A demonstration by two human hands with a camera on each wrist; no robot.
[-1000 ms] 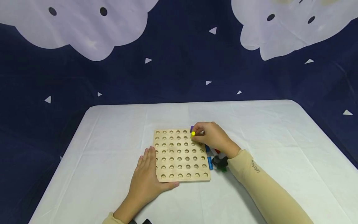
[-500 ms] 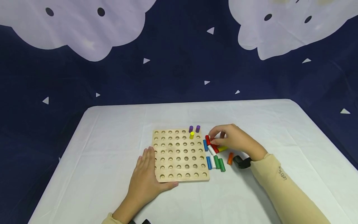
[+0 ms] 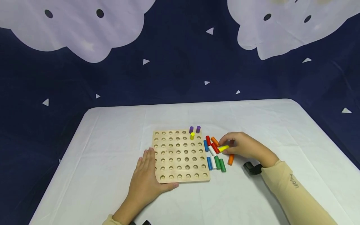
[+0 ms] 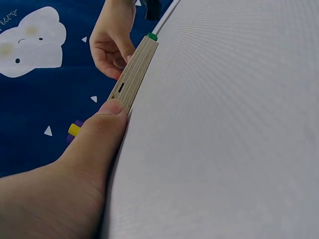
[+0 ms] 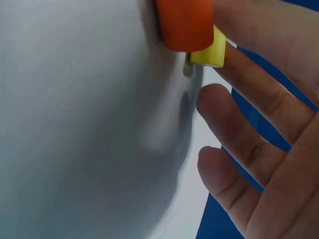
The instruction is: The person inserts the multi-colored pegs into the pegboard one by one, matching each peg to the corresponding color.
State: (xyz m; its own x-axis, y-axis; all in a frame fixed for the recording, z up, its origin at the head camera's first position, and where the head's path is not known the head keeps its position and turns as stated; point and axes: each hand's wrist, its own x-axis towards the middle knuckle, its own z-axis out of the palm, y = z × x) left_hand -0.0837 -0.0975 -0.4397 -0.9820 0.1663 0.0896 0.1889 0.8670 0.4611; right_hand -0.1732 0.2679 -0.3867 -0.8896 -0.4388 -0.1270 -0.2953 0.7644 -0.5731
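A wooden pegboard (image 3: 180,156) with rows of round holes lies on the white table. My left hand (image 3: 144,179) rests along its left side, fingers straight, the thumb against the front edge. Two purple pegs (image 3: 198,129) and one yellow peg (image 3: 192,136) stand at the board's far right corner. Right of the board, my right hand (image 3: 244,147) has thumb and index finger around another yellow peg (image 3: 223,148), which appears pinched between them. In the right wrist view the other fingers curl loosely, and an orange peg (image 5: 187,25) stands close in front of the thumb.
Loose pegs lie between board and right hand: red (image 3: 215,148), blue (image 3: 209,163), white (image 3: 213,162), green (image 3: 222,165) and orange (image 3: 231,159). A black wrist device (image 3: 252,168) sits at the right sleeve. A dark blue curtain (image 3: 180,78) hangs behind the table.
My right hand has left the yellow peg standing in the board. It has moved right and toward me, past the red pegs to the lying yellow peg. My left hand keeps its place.
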